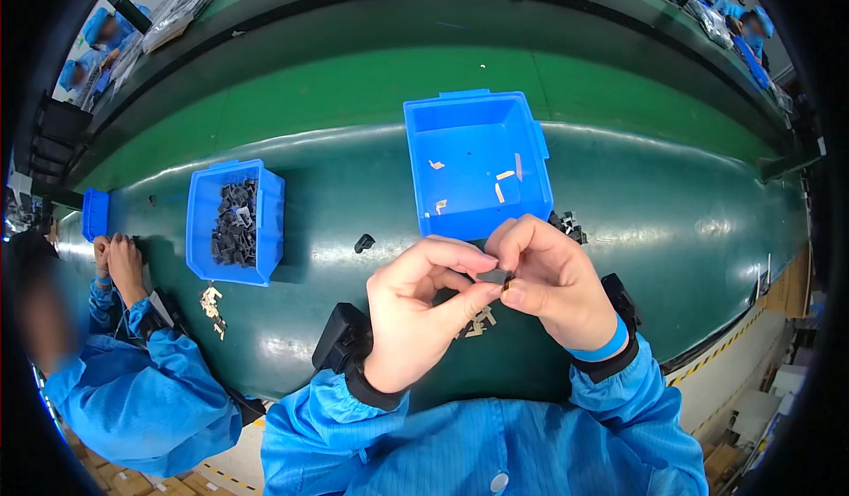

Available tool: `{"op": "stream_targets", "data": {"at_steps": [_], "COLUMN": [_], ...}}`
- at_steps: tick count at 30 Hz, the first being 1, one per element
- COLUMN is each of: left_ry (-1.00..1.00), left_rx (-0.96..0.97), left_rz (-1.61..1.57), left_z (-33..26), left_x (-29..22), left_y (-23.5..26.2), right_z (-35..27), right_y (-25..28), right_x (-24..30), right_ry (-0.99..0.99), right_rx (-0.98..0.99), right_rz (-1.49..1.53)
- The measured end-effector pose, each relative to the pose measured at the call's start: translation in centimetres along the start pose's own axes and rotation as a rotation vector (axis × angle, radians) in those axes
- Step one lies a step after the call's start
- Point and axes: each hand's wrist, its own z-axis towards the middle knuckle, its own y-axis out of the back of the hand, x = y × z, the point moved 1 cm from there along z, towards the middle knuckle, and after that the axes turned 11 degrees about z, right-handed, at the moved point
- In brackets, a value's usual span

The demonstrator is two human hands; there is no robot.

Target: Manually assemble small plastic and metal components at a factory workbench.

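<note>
Black part at the fingertips, small and mostly covered by them. Is pinched where left hand and right hand meet, above the green table. On the left, curled fingers, with thumb and forefinger almost together at the part; on the right, bent fingers and a thumb tip close against it. Cannot tell which grips harder.

Just below, a pale heap, partly hidden by the hands. Beyond the right knuckles, a black cluster, partly blocked from view. To the left, alone, one black piece. Farther left, a co-worker's hands close together, near scattered pale pieces.

Straight ahead, a large blue bin, near edge overlapped by right fingers; contains a few pale scraps. To its left, a smaller blue bin; holds piled black parts. At far left, another blue bin, contents unclear.
</note>
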Motion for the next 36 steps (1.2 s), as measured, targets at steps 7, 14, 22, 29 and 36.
{"op": "stream_targets", "data": {"at_steps": [7, 14, 22, 29, 36], "left_ry": [0.026, -0.205, -0.33, 0.193, 0.374], "left_rx": [0.025, -0.005, -0.045, 0.073, 0.197], "left_rz": [-0.023, 0.322, 0.488, -0.141, -0.531], "left_z": [0.0, -0.1, -0.5, -0.2, -0.4], "left_x": [-0.8, -0.7, -0.5, -0.9, -0.2], "left_y": [-0.3, -0.5, -0.9, -0.6, -0.8], "right_z": [-0.3, -0.4, -0.6, -1.0, -1.5], "right_y": [0.2, 0.0, -0.6, 0.6, -0.5], "right_x": [-0.1, 0.8, 0.9, 0.9, -0.1], "right_ry": [-0.116, -0.083, 0.006, 0.25, 0.452], "right_rx": [0.036, -0.058, -0.109, -0.061, -0.105], "right_rz": [0.279, 0.099, -0.31, -0.172, -0.493]}}
